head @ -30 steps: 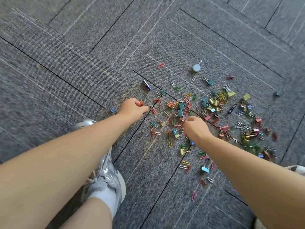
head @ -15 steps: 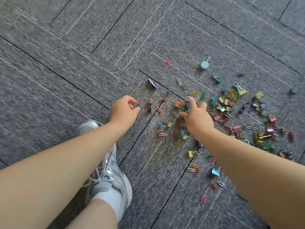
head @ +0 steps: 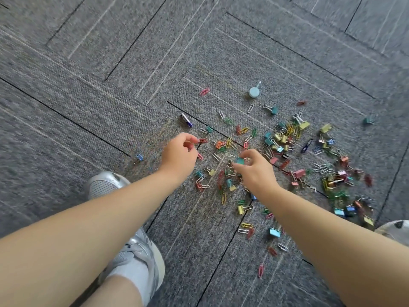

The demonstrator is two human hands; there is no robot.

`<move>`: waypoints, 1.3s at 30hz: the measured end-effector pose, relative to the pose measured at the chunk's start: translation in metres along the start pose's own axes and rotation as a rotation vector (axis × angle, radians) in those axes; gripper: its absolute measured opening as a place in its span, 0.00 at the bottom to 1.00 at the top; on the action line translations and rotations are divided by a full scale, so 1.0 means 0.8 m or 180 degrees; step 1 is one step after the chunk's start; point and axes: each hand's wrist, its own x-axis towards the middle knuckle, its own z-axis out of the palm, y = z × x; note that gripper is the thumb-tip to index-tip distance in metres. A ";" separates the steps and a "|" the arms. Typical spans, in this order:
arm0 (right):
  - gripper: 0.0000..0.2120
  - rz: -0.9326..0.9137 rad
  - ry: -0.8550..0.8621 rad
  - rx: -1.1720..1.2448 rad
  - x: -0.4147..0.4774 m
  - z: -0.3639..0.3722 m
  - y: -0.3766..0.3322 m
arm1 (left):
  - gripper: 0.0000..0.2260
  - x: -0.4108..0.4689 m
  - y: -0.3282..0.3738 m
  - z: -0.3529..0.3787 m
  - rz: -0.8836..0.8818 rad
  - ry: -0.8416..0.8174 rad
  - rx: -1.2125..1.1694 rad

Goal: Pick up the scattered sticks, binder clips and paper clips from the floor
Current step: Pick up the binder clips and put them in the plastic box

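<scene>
Several coloured paper clips and binder clips [head: 285,140] lie scattered on grey carpet tiles [head: 110,107], thickest to the right of my hands. My right hand [head: 256,173] hovers over the middle of the scatter and pinches a teal binder clip [head: 239,161] between thumb and fingers. My left hand [head: 179,155] is beside it to the left, fingers curled, its fingertips pinching the end of a small red and dark stick [head: 202,141] on the floor. A lone blue binder clip [head: 139,157] lies left of that hand.
A small purple battery [head: 187,123] lies beyond my left hand. A round pale blue pin [head: 254,92] sits at the far edge of the scatter. My silver shoe [head: 124,218] stands under my left forearm, and another shoe [head: 396,230] shows at the right edge.
My right hand pulled back from its reach and now holds a teal binder clip. My left hand moved forward and curled its fingers onto the small stick.
</scene>
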 end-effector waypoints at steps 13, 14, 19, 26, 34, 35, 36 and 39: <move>0.16 0.1404 -0.0513 0.2920 -0.003 -0.035 0.016 | 0.06 -0.006 0.004 0.013 -0.1189 -0.0809 -0.1400; 0.16 0.1379 -0.0610 0.2953 -0.004 -0.035 0.013 | 0.07 -0.005 0.001 0.010 -0.1241 -0.0786 -0.1455; 0.05 0.1336 -0.0798 0.3310 -0.010 -0.031 0.005 | 0.07 0.001 -0.012 0.002 -0.1405 -0.0647 -0.1664; 0.07 0.1467 -0.0982 0.3241 -0.007 -0.023 0.016 | 0.07 -0.002 -0.015 0.003 -0.1378 -0.0708 -0.1549; 0.11 0.1548 -0.0640 0.2769 -0.029 -0.038 0.047 | 0.07 -0.009 -0.013 0.010 -0.1301 -0.0913 -0.1296; 0.10 0.1579 -0.0595 0.2771 -0.034 -0.037 0.051 | 0.07 -0.011 -0.012 0.012 -0.1293 -0.0937 -0.1297; 0.09 0.1595 -0.0572 0.2867 -0.040 -0.034 0.053 | 0.07 -0.013 -0.012 0.014 -0.1291 -0.0958 -0.1289; 0.07 0.1625 -0.0660 0.3138 -0.049 -0.025 0.063 | 0.07 -0.022 -0.015 0.021 -0.1303 -0.1045 -0.1188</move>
